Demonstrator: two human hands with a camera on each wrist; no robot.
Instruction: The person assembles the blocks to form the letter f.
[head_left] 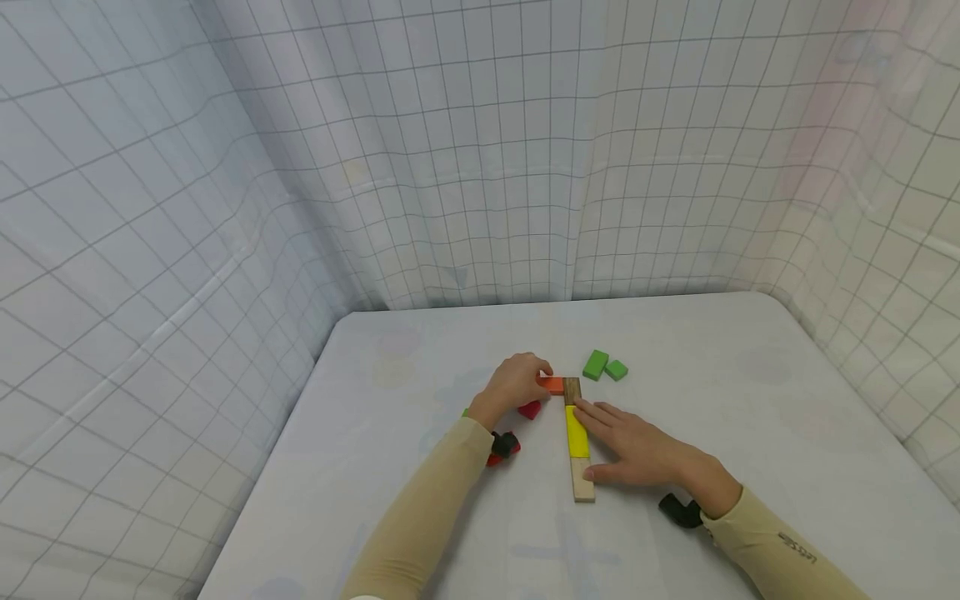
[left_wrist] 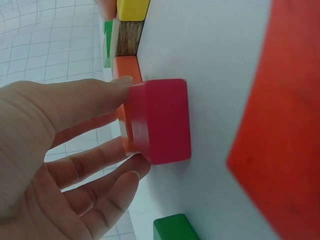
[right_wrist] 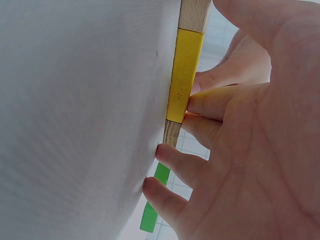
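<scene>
A row of blocks lies on the white table [head_left: 420, 367]: a dark wooden block [head_left: 572, 389], a yellow block [head_left: 576, 431] and a light wooden block [head_left: 582, 481]. My left hand [head_left: 517, 383] curls over a small orange block [head_left: 553, 385] and holds it against the dark wooden block's left side. The left wrist view shows the orange block [left_wrist: 127, 67] behind a magenta block [left_wrist: 162, 120], with my thumb and fingers [left_wrist: 107, 107] around them. My right hand [head_left: 637, 450] lies flat, its straight fingertips [right_wrist: 192, 102] pressed to the yellow block [right_wrist: 184, 75].
Two green blocks [head_left: 595, 364] [head_left: 617, 370] lie just beyond the row. The magenta block [head_left: 529, 409] sits under my left hand. Near my left wrist are a large red-orange block [left_wrist: 280, 125] and another green block [left_wrist: 172, 229]. Gridded white curtains wall the table.
</scene>
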